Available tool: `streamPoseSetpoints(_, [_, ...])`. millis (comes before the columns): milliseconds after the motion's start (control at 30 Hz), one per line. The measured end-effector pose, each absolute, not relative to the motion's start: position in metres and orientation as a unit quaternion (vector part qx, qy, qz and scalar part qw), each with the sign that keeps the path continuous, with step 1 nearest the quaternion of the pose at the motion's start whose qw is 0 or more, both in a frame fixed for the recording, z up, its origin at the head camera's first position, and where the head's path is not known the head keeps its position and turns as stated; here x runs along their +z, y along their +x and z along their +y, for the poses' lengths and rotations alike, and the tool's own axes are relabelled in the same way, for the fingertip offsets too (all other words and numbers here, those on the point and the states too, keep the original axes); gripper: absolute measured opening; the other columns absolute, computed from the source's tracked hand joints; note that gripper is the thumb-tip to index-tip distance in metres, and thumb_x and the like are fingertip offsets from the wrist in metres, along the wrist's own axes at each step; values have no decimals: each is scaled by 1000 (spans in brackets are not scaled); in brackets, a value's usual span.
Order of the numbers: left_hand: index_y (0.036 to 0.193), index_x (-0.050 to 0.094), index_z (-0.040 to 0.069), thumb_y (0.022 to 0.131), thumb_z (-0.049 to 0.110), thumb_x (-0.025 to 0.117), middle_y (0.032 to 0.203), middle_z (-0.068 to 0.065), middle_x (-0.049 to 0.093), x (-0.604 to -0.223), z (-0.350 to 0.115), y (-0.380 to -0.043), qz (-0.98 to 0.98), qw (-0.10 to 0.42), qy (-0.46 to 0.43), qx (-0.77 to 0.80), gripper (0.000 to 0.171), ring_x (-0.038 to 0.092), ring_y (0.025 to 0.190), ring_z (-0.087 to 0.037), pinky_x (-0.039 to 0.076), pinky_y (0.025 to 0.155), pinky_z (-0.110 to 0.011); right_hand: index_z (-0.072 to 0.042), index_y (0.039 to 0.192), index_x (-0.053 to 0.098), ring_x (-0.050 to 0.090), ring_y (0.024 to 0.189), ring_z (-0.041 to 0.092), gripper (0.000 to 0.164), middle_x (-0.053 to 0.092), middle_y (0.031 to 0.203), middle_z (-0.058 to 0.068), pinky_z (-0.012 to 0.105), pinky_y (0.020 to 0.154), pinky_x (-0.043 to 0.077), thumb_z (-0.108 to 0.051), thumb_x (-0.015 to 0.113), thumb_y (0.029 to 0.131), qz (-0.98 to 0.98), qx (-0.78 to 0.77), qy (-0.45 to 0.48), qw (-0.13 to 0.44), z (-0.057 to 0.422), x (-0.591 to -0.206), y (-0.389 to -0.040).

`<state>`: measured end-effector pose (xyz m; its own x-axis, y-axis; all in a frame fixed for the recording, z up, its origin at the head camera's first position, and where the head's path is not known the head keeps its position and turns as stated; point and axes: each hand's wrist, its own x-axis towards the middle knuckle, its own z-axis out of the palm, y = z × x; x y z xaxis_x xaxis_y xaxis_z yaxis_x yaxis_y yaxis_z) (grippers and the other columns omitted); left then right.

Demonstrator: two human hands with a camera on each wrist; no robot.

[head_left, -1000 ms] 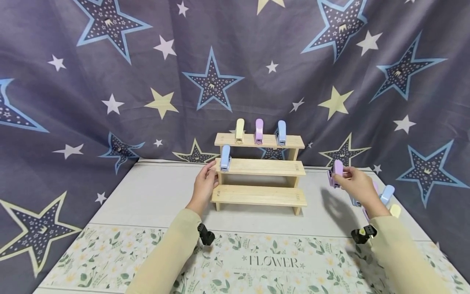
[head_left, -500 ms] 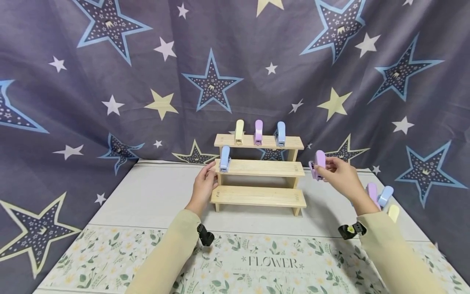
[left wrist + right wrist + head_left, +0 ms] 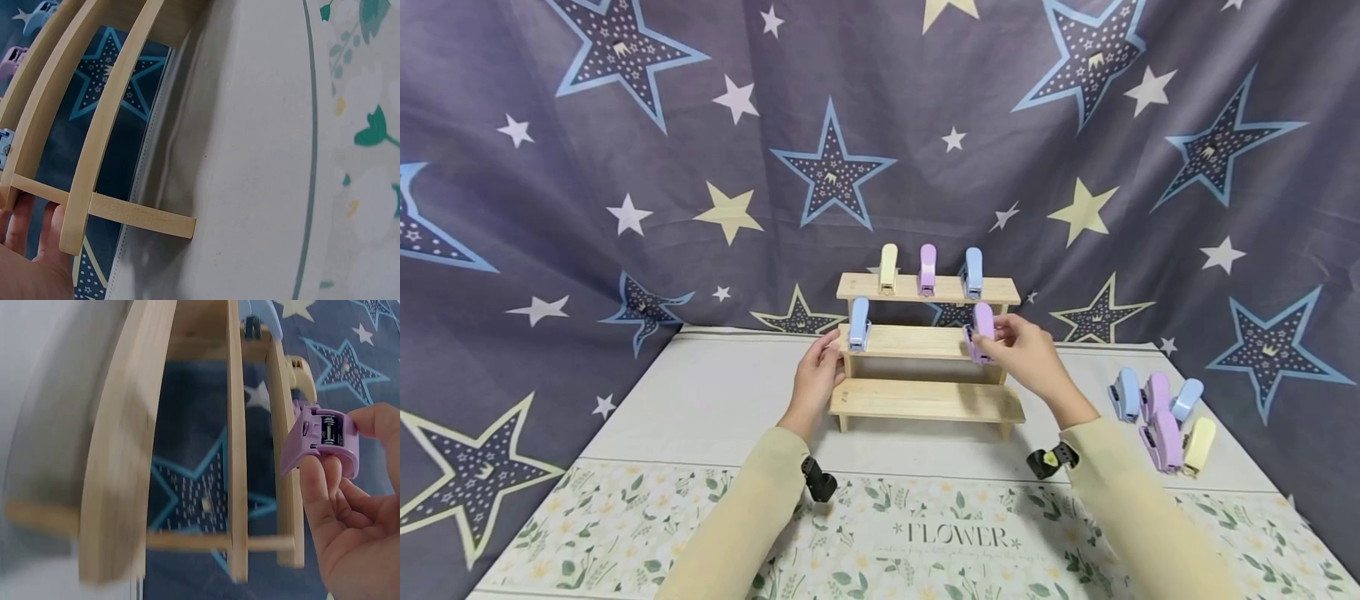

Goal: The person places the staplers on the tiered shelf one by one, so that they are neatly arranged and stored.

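A three-tier wooden shelf (image 3: 925,400) stands in the middle of the table. My left hand (image 3: 816,375) grips its left end at the middle tier, and in the left wrist view the fingers (image 3: 19,228) reach behind the wood. My right hand (image 3: 1030,354) pinches a purple stapler (image 3: 983,323) between thumb and fingers, upright over the right part of the middle tier. The right wrist view shows that stapler's purple underside (image 3: 303,447). A blue stapler (image 3: 859,323) stands at the left of the same tier.
On the top tier stand a yellow stapler (image 3: 889,268), a purple stapler (image 3: 928,268) and a blue stapler (image 3: 973,272). Several more staplers, among them a yellow one (image 3: 1199,446), cluster on the table at right. A starry curtain (image 3: 700,125) hangs behind.
My right hand has carried the purple stapler leftward from above the right side of the table to the middle tier, uncovering the cluster there. The left hand has stayed at the shelf's end.
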<state>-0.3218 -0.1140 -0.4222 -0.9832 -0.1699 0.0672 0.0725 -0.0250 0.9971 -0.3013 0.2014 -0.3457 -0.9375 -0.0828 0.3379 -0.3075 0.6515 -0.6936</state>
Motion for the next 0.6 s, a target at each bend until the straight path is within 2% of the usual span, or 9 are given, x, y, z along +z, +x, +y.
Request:
streamPoseSetpoints(200, [147,51,18,109,23,44,135,-16,55,-421,-115,-323,-695,86,36,-713,39,56,122,-31,49,103,-46,-1,121,65,65,87,22,44,71,99,11,28,68,53,-30,74,91,-882,440,114,126,171,-346,-309])
streamPoseSetpoints(367, [147,51,18,109,24,44,137,-16,54,-421,-114,-323,-696,86,35,-712,39,56,122,-32,49,103,-46,1,118,66,65,87,21,42,71,97,12,24,68,53,-28,76,90,-859,482,123,120,149,-348,-318])
streamPoseSetpoints(600, [146,52,16,109,23,44,135,-17,55,-422,-114,-322,-691,89,37,-716,39,57,121,-33,46,105,-50,0,118,65,64,85,21,41,70,95,11,26,69,53,-27,77,89,-845,508,123,112,121,-353,-325])
